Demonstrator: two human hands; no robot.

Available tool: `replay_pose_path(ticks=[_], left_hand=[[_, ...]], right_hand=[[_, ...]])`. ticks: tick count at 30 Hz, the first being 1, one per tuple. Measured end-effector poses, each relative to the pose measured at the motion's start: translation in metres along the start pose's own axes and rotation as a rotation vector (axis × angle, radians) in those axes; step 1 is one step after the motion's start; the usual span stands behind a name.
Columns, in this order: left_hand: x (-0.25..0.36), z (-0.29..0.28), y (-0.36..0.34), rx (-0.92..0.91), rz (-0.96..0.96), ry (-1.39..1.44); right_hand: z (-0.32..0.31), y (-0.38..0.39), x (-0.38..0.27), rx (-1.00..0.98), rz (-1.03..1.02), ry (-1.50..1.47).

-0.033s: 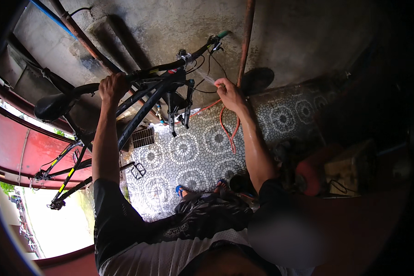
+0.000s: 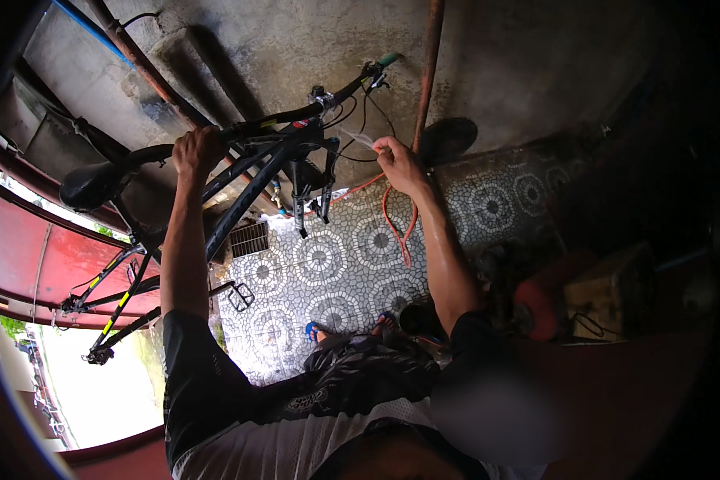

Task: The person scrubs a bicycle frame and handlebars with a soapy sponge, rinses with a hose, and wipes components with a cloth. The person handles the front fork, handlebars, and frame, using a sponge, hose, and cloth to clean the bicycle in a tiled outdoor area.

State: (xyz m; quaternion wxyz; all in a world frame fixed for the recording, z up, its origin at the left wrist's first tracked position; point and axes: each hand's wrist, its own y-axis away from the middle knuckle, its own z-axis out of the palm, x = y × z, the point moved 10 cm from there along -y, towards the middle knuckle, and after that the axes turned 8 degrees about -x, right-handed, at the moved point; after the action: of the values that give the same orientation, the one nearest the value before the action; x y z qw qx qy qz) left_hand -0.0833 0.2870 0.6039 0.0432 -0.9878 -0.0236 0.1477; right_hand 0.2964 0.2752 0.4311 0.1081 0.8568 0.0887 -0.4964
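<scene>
A dark bicycle frame [image 2: 244, 206] without wheels leans in front of me on the left, its fork [image 2: 300, 200] pointing down. My left hand [image 2: 198, 152] is closed around the bar near the black saddle [image 2: 88, 186], on the left part of the handlebar [image 2: 276, 116]. Over the floor to the right, my right hand [image 2: 402, 166] pinches the end of an orange hose [image 2: 386, 210]. From its fingertips a thin spray of water [image 2: 358, 138] goes left toward the front of the frame. The hose hangs in a loop below that hand.
A concrete wall [image 2: 520, 72] with a rusty upright pipe [image 2: 430, 64] stands behind. The patterned tile floor [image 2: 320, 260] has a drain grate [image 2: 249, 239]. Red metal panels [image 2: 36, 248] are at the left; a wooden box [image 2: 604, 296] sits in shadow at the right.
The water spray at my right fingertips has shifted slightly in shape. Both hands and the bicycle frame stay in the same places.
</scene>
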Motion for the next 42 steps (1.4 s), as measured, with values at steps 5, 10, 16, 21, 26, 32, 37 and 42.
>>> replay_pose_path(ticks=[5,10,16,21,26,32,37,42], left_hand=[[-0.001,0.002,-0.008,0.015,0.008,0.025],[-0.001,0.003,-0.009,0.039,0.026,0.022],[-0.003,0.005,-0.009,0.012,0.015,0.022],[-0.003,0.002,-0.007,0.055,0.006,-0.008],[-0.004,0.003,-0.006,0.091,0.022,-0.016],[-0.009,0.01,-0.008,0.075,0.004,-0.01],[-0.008,0.011,-0.008,0.042,0.016,0.006],[-0.007,0.016,-0.009,-0.035,-0.011,-0.009]], right_hand=[[0.003,-0.003,0.004,-0.022,0.039,-0.022],[0.01,-0.001,0.007,-0.03,-0.015,0.01],[0.007,0.002,0.002,0.059,-0.057,-0.016],[0.007,0.006,-0.005,0.093,0.02,0.006],[0.015,0.005,-0.008,0.115,-0.014,-0.024],[0.027,-0.003,0.004,0.206,-0.133,-0.013],[0.051,-0.003,0.013,0.232,-0.186,-0.004],[0.076,0.002,0.008,0.257,-0.244,-0.052]])
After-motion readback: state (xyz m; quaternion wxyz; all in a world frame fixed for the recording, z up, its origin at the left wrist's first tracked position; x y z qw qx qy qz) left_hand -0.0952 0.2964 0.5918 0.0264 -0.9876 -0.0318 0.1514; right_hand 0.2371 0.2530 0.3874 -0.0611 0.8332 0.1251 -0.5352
